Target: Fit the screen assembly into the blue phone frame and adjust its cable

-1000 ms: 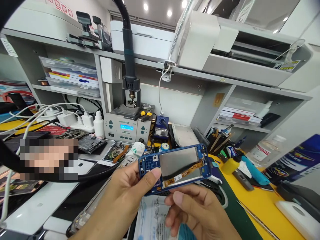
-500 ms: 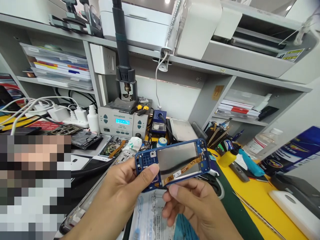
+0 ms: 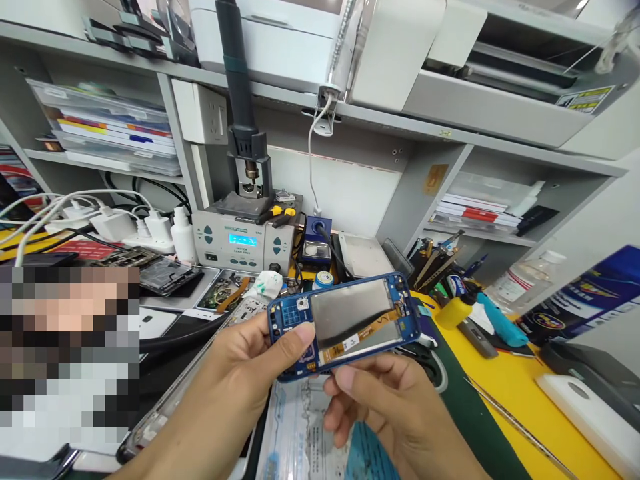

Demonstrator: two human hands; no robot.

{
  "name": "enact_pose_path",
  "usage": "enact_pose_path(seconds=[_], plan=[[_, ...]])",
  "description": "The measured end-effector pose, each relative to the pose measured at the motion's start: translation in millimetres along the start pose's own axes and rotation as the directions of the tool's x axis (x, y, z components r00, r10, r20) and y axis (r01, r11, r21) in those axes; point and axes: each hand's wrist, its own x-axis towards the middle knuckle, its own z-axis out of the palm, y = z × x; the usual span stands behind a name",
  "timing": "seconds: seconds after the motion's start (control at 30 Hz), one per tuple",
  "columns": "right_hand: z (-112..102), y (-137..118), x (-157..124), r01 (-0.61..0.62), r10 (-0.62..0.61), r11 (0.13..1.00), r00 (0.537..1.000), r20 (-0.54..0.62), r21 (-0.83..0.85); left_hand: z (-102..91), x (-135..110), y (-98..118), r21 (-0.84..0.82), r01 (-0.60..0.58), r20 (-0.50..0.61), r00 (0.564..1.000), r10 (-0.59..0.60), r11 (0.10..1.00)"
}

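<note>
A blue phone frame is tilted towards me, its open inside showing a bare grey metal panel. Across that panel runs an orange flex cable with a small white label. My left hand grips the frame's left end, thumb on the inner face and fingers behind. At the lower long edge, my right hand pinches the frame between thumb and index finger; its other fingers are curled below. Under the hands lies a printed plastic sheet.
Behind the frame stands a rework station with a hot-air handle. A yellow bottle, a blue can and a white device are on the right. Phone parts and chargers crowd the left.
The phone frame and both hands show almost no movement, with the frame tilted slightly differently. The whole view has shifted a little.
</note>
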Motion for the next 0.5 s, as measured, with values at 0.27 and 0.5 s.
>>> enact_pose_path(seconds=[0.27,0.5], plan=[[1.6,2.9,-0.1,0.065,-0.065,0.998,0.998,0.001,-0.016,1.7,0.1,-1.2,-0.091,0.022,0.039,0.999,-0.019,0.996],[-0.7,1.1,-1.8,0.066,-0.064,0.997,0.997,0.044,-0.033,-2.3,4.6,-2.3,-0.17,0.064,0.058,0.997,-0.055,0.983]])
